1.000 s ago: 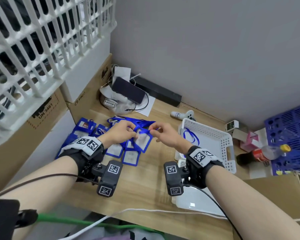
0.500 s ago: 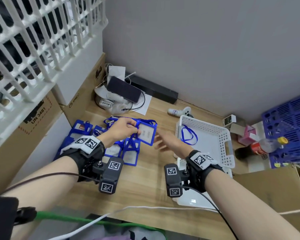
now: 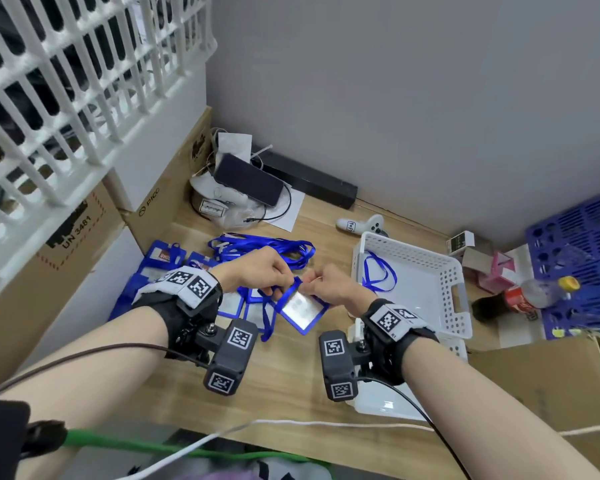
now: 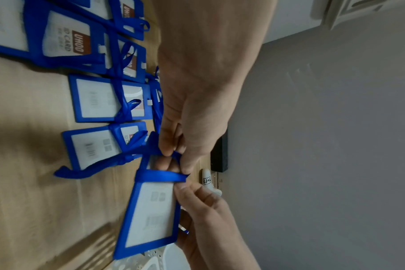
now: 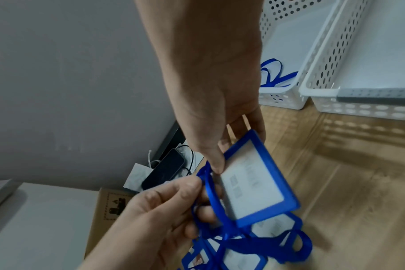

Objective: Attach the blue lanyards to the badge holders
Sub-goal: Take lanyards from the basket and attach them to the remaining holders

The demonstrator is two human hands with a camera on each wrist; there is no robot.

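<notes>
1. a wooden desk (image 3: 284, 382) fills the middle of the head view, pushed against a grey wall (image 3: 413, 98) at twelve o'clock.
2. a white slatted crate (image 3: 66, 81) sits up at ten o'clock, on top of cardboard boxes (image 3: 66, 244).
3. a white perforated basket (image 3: 461, 306) stands on the desk at three o'clock from the hands; one loose blue lanyard (image 3: 378, 275) lies inside it.
4. a blue plastic crate (image 3: 582, 258) sits at the far three o'clock edge, with a cola bottle (image 3: 523, 296) lying in front of it.
5. a dark phone (image 3: 248, 183) rests on a bundle of white items at twelve o'clock from the hands, and a white controller (image 3: 361, 224) lies at one o'clock.
6. a spread of blue badge holders (image 4: 104, 98) lies flat on the desk at nine o'clock from the hands, some with ribbon already looped on; a heap of blue lanyards (image 3: 264, 249) lies just behind them.
7. the left hand (image 3: 257, 271) has thumb and fingers curled, pinching a blue lanyard loop (image 4: 160, 176) at the top slot of one badge holder.
8. the right hand (image 3: 333, 289) pinches that same held badge holder (image 3: 300, 308) by its upper edge, thumb on the front and fingers behind, so it is lifted and tilted above the desk, between the two hands.
</notes>
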